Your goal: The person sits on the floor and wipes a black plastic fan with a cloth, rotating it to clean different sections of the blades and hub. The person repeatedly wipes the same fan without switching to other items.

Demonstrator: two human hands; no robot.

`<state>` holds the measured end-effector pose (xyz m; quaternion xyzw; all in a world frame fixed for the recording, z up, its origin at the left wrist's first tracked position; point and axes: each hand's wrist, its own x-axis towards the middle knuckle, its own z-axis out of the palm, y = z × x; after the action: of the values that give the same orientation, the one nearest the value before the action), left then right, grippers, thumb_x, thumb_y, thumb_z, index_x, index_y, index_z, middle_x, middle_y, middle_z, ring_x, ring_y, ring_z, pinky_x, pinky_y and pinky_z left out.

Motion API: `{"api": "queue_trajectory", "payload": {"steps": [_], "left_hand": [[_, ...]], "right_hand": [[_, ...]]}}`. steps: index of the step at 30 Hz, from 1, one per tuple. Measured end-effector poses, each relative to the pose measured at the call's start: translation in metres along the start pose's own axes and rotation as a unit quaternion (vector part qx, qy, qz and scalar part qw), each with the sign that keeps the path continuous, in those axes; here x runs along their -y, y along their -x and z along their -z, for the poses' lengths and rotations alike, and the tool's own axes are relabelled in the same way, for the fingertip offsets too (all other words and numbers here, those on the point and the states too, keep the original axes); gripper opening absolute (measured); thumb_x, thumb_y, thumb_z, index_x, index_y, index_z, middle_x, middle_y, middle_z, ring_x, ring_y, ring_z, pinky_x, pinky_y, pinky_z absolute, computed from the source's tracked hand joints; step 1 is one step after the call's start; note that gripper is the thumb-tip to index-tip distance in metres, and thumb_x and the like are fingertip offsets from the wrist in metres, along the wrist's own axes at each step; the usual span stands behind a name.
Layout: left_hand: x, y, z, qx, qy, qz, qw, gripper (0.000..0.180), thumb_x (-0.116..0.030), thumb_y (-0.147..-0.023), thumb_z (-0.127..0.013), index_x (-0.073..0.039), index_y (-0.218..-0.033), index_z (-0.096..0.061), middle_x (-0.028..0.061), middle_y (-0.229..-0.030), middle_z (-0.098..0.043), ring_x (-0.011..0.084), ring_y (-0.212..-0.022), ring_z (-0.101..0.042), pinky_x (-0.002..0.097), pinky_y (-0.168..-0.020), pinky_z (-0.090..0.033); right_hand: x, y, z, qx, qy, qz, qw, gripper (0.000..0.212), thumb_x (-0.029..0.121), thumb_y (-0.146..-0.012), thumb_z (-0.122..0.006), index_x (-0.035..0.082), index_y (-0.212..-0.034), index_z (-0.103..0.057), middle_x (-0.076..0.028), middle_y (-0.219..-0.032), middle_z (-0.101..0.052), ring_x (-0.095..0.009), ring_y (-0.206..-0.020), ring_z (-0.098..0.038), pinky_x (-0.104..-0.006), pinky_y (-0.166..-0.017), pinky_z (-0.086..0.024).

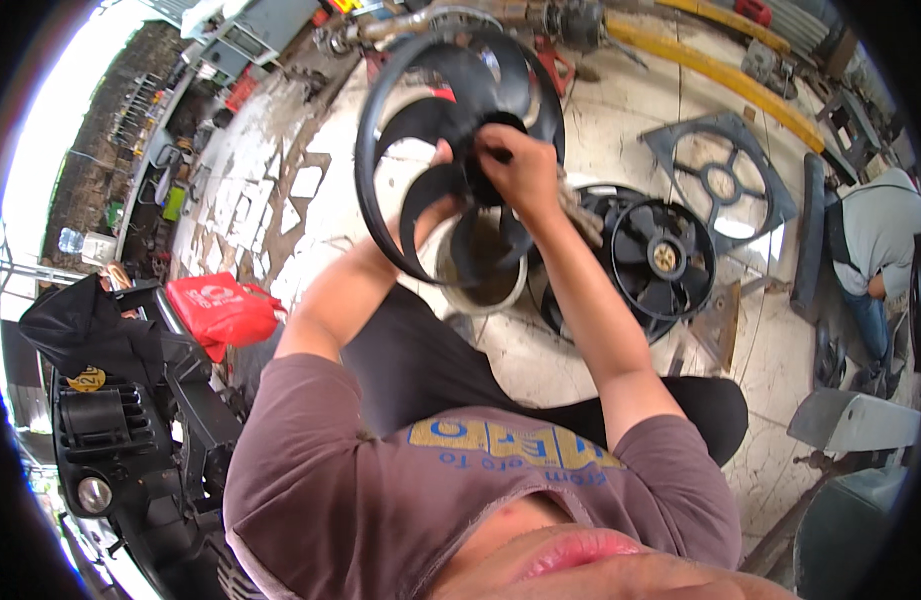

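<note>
A large black radiator fan wheel (365, 165) with an outer ring and curved blades is held up and tilted in front of me. My left hand (438, 215) grips it from the left and behind, partly hidden by the blades. My right hand (520, 170) is at the hub (480, 175), fingers curled in against it; whatever they pinch is hidden. Below the wheel stands a pale bucket (495, 300) with murky liquid, partly covered by the blades. Right of it, a smaller black fan (665, 255) rests on the tiled floor among other black fan parts.
A square black fan shroud (720, 185) lies farther right, near a yellow beam (720, 70). At the right edge another person (880, 235) bends over. A red bag (220, 310) and black vehicle parts (110, 425) are on my left. A workbench (160, 140) runs along the far left.
</note>
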<state>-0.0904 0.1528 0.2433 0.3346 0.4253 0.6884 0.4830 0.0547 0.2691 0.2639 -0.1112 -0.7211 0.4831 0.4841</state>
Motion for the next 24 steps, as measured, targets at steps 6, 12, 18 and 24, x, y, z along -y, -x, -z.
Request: {"api": "queue_trajectory", "payload": {"steps": [6, 12, 18, 24], "left_hand": [[0.028, -0.003, 0.027, 0.026, 0.06, 0.032, 0.997, 0.091, -0.077, -0.093, -0.057, -0.004, -0.147, -0.053, 0.016, -0.141, -0.063, 0.0279, -0.128, -0.063, 0.0467, -0.112, -0.049], [0.022, -0.009, 0.017, 0.015, 0.024, 0.027, 0.999, 0.073, -0.059, -0.097, -0.068, -0.006, -0.144, -0.05, 0.0094, -0.128, -0.064, 0.0177, -0.118, -0.065, 0.0343, -0.099, -0.054], [0.009, -0.002, -0.009, -0.105, -0.159, 0.032, 0.981, 0.07, -0.055, -0.097, -0.068, -0.004, -0.143, -0.051, 0.011, -0.129, -0.063, 0.0217, -0.12, -0.064, 0.0397, -0.102, -0.052], [-0.031, 0.017, -0.069, -0.115, -0.192, 0.054, 0.973, 0.07, -0.052, -0.098, -0.065, -0.003, -0.145, -0.05, 0.0136, -0.133, -0.063, 0.0249, -0.123, -0.065, 0.0412, -0.105, -0.052]], "right_hand": [[0.001, 0.004, -0.003, 0.014, 0.006, -0.023, 1.0, 0.022, 0.0, -0.077, -0.078, 0.003, -0.098, -0.077, -0.009, -0.086, -0.078, -0.016, -0.081, -0.078, -0.0283, -0.074, -0.058], [-0.004, 0.001, 0.0, 0.017, -0.012, -0.049, 0.999, 0.025, -0.001, -0.078, -0.077, 0.002, -0.103, -0.076, -0.012, -0.088, -0.079, -0.017, -0.082, -0.078, -0.0284, -0.074, -0.058], [-0.02, 0.011, -0.011, -0.031, -0.168, -0.173, 0.97, 0.031, 0.003, -0.08, -0.076, -0.002, -0.111, -0.075, -0.014, -0.093, -0.08, -0.023, -0.087, -0.079, -0.0336, -0.081, -0.06], [-0.02, 0.005, 0.0, 0.043, 0.011, -0.105, 0.994, 0.029, 0.001, -0.075, -0.072, 0.0, -0.104, -0.071, -0.015, -0.09, -0.077, -0.019, -0.084, -0.075, -0.0338, -0.074, -0.057]]}}
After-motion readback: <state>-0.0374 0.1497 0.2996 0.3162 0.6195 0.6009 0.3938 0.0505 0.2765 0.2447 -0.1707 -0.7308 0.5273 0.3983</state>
